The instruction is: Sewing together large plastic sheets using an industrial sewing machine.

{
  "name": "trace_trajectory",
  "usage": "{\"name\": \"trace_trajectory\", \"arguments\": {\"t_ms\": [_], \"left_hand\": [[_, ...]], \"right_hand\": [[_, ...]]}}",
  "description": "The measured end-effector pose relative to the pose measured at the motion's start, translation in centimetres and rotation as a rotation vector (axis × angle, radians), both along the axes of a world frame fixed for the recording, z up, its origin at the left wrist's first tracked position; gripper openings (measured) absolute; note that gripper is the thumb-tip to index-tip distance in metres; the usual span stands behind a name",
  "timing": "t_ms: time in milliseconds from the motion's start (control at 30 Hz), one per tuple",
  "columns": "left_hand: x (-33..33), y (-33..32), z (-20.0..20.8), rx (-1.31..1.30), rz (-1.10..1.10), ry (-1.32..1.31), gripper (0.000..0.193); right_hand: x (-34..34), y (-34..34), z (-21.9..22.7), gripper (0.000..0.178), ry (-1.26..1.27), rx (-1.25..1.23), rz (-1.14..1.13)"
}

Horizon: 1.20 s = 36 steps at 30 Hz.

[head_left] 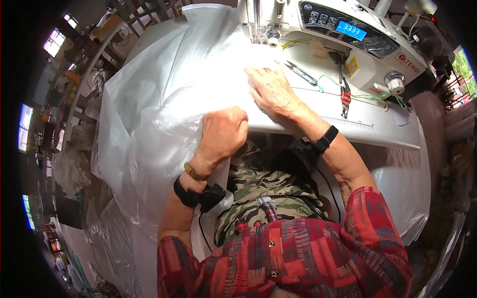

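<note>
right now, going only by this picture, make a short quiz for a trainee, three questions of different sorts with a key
1. Which is nearer the needle area of the sewing machine: the left hand or the right hand?
2. True or false: the left hand's fingers are spread out flat.
3. Where does the red-and-black tool lie?
a) left of the left hand
b) between the two hands
c) right of the right hand

Key:
1. The right hand.
2. False: its fingers are curled in, against the white sheet.
3. c
</note>
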State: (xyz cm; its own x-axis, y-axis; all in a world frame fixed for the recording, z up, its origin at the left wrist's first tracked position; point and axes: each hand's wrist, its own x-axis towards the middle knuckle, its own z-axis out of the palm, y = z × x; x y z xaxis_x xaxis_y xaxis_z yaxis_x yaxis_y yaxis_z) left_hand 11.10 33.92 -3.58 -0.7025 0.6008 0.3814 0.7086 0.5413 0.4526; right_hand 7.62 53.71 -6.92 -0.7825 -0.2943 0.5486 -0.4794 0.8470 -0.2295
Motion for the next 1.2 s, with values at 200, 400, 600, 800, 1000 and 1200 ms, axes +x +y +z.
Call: {"name": "trace_trajectory", "arguments": {"t_ms": [200,400,600,800,1000,1200], "left_hand": [[-5.1,2.6,-1.1,-0.002,0.054,0.079,0.018],[-7.3,3.6,0.2,0.013,0.049,-0.173,0.023],[1.6,-3.1,3.0,0.071,0.110,0.169,0.034],[1.2,-10.0,0.8,0.014,0.454,0.018,0.032],[6.3,-11.1,-0.3,0.169,0.302,0.199,0.037],[11.6,-8.3,-2.5,-0.120,0.395,0.343,0.037]], "right_hand": [[-0.7,0.2,-0.7,0.050,-0.008,-0.084,0.004],[-1.2,0.7,-0.2,0.045,-0.152,-0.261,-0.003],[-1.4,0.9,-0.6,0.044,-0.113,-0.349,0.051],[-0.6,1.0,-1.1,0.051,-0.085,-0.354,0.059],[12.1,-3.0,-2.9,0.037,-0.237,-0.933,0.080],[16.0,-8.1,-9.4,0.048,-1.053,-1.308,0.183]]}}
